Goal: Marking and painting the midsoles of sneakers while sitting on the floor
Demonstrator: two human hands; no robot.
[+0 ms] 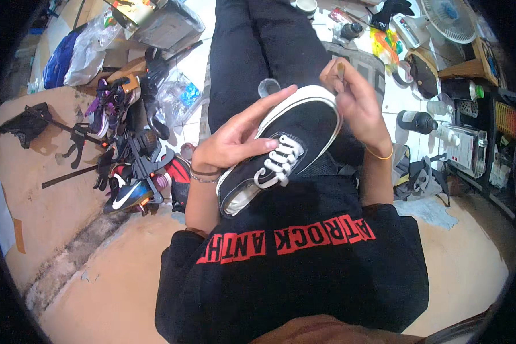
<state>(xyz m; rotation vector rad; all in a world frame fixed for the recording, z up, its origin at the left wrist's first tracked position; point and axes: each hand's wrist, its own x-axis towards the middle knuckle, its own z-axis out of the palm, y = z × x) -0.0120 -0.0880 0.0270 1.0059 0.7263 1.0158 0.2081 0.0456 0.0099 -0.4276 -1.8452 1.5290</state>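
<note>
A black canvas sneaker [304, 123] with white laces and a white rubber sole lies across my lap, its toe pointing away to the right. My left hand [235, 140] grips it from the left side, thumb by the laces and fingers along the sole edge. At the toe, my right hand [355, 97] is closed in a pinch close to the sole rim. A thin brownish tool [341, 70] pokes up between its fingers; the rest of it is hidden, so its kind is unclear.
On the left lie several clamps [143, 155], with a blue shoe [131, 194] among them. Plastic bags [89, 63] are behind. A dark bottle [417, 122], a fan [448, 20] and a black shelf [493, 143] stand on the right. A small clear cup [268, 88] is beyond the sneaker.
</note>
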